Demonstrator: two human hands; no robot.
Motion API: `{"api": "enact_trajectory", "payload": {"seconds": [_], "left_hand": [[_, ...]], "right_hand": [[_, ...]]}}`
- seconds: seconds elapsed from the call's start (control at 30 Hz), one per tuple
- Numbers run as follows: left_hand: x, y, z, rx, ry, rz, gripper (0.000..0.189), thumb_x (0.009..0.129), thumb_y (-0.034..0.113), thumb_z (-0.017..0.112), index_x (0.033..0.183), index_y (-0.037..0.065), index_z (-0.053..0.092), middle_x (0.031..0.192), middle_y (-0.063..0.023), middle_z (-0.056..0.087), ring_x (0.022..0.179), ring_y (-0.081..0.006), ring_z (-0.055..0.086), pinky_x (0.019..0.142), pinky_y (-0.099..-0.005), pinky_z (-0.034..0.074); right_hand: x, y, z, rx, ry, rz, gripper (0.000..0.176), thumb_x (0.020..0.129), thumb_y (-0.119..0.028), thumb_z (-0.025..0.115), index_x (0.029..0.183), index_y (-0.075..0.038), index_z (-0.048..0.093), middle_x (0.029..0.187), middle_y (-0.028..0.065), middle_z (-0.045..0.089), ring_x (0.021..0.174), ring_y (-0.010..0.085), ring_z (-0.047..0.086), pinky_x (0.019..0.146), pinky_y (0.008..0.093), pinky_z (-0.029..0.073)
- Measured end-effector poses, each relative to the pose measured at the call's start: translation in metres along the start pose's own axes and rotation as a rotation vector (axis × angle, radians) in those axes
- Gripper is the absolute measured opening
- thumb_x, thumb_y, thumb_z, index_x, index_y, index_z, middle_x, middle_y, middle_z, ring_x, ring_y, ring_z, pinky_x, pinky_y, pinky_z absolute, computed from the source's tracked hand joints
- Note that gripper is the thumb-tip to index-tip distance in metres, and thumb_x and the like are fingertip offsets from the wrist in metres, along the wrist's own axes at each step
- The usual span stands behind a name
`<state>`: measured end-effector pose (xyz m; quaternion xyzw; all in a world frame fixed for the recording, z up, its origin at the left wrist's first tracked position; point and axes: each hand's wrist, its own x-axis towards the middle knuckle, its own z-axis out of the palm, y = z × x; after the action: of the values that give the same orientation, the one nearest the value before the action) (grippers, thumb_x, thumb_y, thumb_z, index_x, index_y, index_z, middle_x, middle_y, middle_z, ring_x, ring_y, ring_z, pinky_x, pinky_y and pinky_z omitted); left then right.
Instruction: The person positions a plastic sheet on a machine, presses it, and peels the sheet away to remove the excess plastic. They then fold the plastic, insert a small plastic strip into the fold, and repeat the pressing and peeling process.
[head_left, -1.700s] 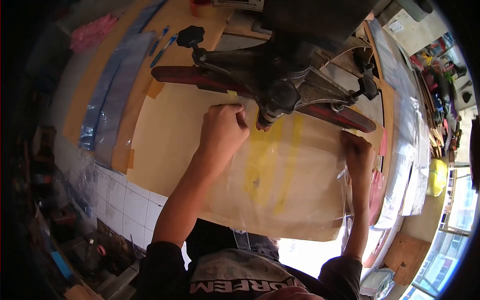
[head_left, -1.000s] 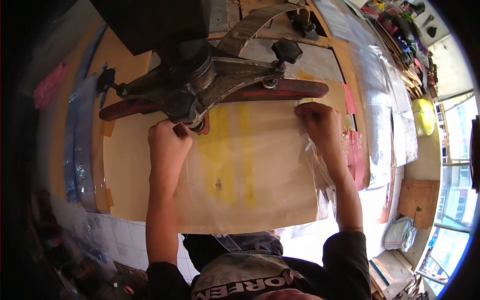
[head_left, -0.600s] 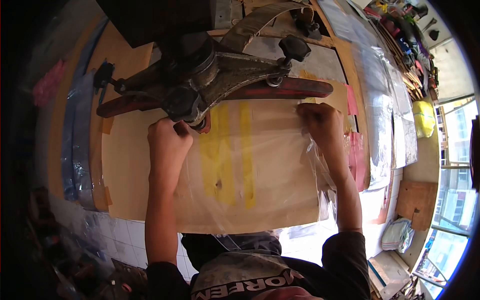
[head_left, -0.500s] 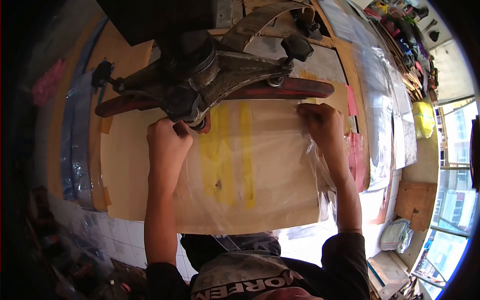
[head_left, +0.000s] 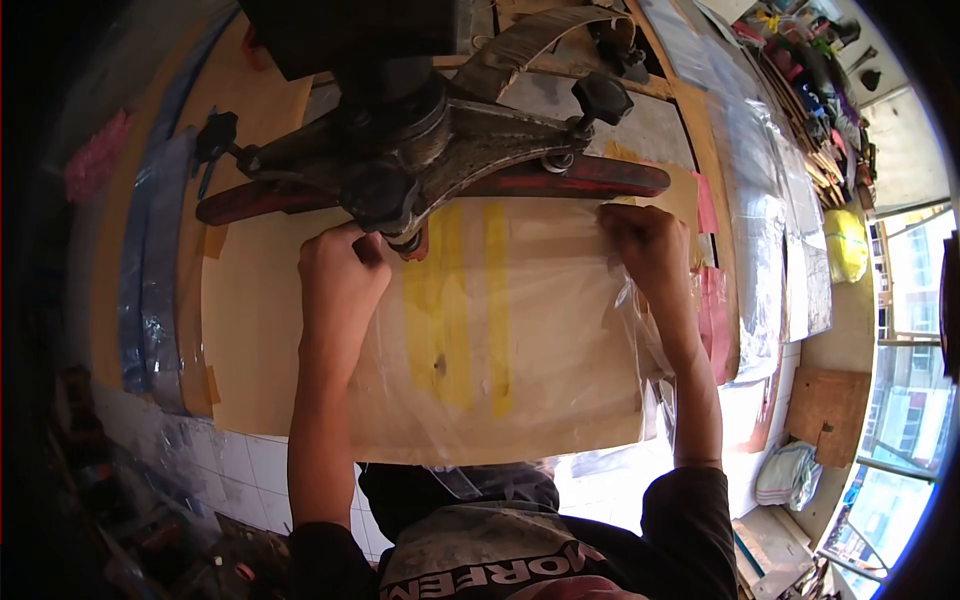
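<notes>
A clear plastic sheet [head_left: 560,330] lies over a tan board [head_left: 255,350] with yellow tape strips [head_left: 450,300] across its middle. My left hand [head_left: 345,268] is closed at the left part of the sheet, beside the front knob of a machine head; its fingertips are partly hidden. Close to the right end of the red bar [head_left: 570,178], my right hand [head_left: 648,238] is pinched shut on the sheet, which hangs in creases along that wrist. Above both hands stands the dark metal machine head [head_left: 400,135] with black knobs [head_left: 603,98].
Blue-tinted plastic [head_left: 155,310] lines the left edge of the wooden table, and more clear plastic [head_left: 755,230] covers the right. A curved strap [head_left: 535,45] sits behind the machine head. At right are a yellow bag [head_left: 846,245] and a white sack [head_left: 790,475].
The machine head appears slightly farther right and higher in view. My left hand has shifted a little to the right, while my right hand stays nearly in place.
</notes>
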<state>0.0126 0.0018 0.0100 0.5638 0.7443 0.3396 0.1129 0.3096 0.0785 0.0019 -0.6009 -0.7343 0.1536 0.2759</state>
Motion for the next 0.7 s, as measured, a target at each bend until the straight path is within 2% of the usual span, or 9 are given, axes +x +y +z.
{"api": "enact_trajectory", "payload": {"seconds": [0.2, 0.27, 0.3, 0.37, 0.4, 0.5, 0.7], "left_hand": [[-0.001, 0.006, -0.005, 0.050, -0.031, -0.079, 0.012, 0.080, 0.007, 0.056, 0.078, -0.001, 0.065, 0.071, -0.0205, 0.062, 0.069, -0.0380, 0.061, 0.063, -0.0392, 0.048], [0.000, 0.001, -0.003, 0.009, -0.050, -0.079, 0.013, 0.081, 0.007, 0.056, 0.078, -0.001, 0.065, 0.072, -0.0208, 0.062, 0.070, -0.0381, 0.062, 0.063, -0.0396, 0.048], [0.000, -0.001, -0.001, 0.020, -0.041, -0.087, 0.013, 0.081, 0.007, 0.056, 0.078, -0.001, 0.065, 0.072, -0.0208, 0.062, 0.070, -0.0381, 0.062, 0.063, -0.0396, 0.048], [0.000, -0.006, 0.002, 0.041, 0.026, 0.021, 0.013, 0.080, 0.007, 0.055, 0.078, -0.001, 0.065, 0.072, -0.0207, 0.062, 0.070, -0.0383, 0.061, 0.063, -0.0400, 0.049], [-0.001, -0.007, 0.001, 0.062, 0.043, 0.003, 0.013, 0.080, 0.007, 0.055, 0.078, -0.001, 0.065, 0.072, -0.0207, 0.062, 0.070, -0.0383, 0.061, 0.063, -0.0400, 0.049], [0.001, -0.008, -0.001, 0.020, 0.010, -0.048, 0.013, 0.080, 0.007, 0.054, 0.076, 0.000, 0.065, 0.070, -0.0204, 0.061, 0.069, -0.0385, 0.061, 0.063, -0.0407, 0.049], [0.001, -0.009, -0.001, -0.053, 0.027, -0.008, 0.013, 0.079, 0.005, 0.053, 0.071, 0.000, 0.062, 0.068, -0.0201, 0.060, 0.065, -0.0388, 0.060, 0.060, -0.0410, 0.048]], "right_hand": [[0.002, 0.004, 0.003, -0.009, 0.030, -0.030, 0.018, 0.079, -0.018, 0.065, 0.091, -0.007, 0.072, 0.063, 0.0145, 0.061, 0.051, 0.0179, 0.058, 0.055, 0.0303, 0.045], [0.002, 0.004, 0.005, -0.017, 0.075, -0.082, 0.015, 0.075, -0.014, 0.065, 0.087, -0.007, 0.072, 0.059, 0.0175, 0.059, 0.050, 0.0250, 0.059, 0.054, 0.0329, 0.046], [0.001, 0.004, 0.005, -0.004, 0.069, -0.091, 0.015, 0.075, -0.014, 0.065, 0.087, -0.007, 0.072, 0.059, 0.0175, 0.059, 0.050, 0.0250, 0.059, 0.054, 0.0329, 0.046], [0.001, 0.000, 0.003, 0.088, 0.054, -0.043, 0.015, 0.077, -0.015, 0.065, 0.087, -0.005, 0.072, 0.061, 0.0159, 0.062, 0.052, 0.0191, 0.061, 0.055, 0.0309, 0.047], [0.000, -0.001, 0.002, 0.073, 0.024, -0.036, 0.016, 0.078, -0.015, 0.065, 0.087, -0.004, 0.071, 0.061, 0.0144, 0.063, 0.053, 0.0159, 0.061, 0.055, 0.0294, 0.047], [0.001, 0.000, 0.006, 0.112, 0.033, -0.088, 0.016, 0.078, -0.015, 0.065, 0.088, -0.004, 0.071, 0.061, 0.0145, 0.062, 0.052, 0.0167, 0.061, 0.055, 0.0295, 0.046], [0.001, 0.000, 0.005, 0.054, 0.036, -0.055, 0.016, 0.078, -0.016, 0.066, 0.088, -0.006, 0.071, 0.062, 0.0145, 0.062, 0.054, 0.0158, 0.061, 0.054, 0.0304, 0.045]]}}
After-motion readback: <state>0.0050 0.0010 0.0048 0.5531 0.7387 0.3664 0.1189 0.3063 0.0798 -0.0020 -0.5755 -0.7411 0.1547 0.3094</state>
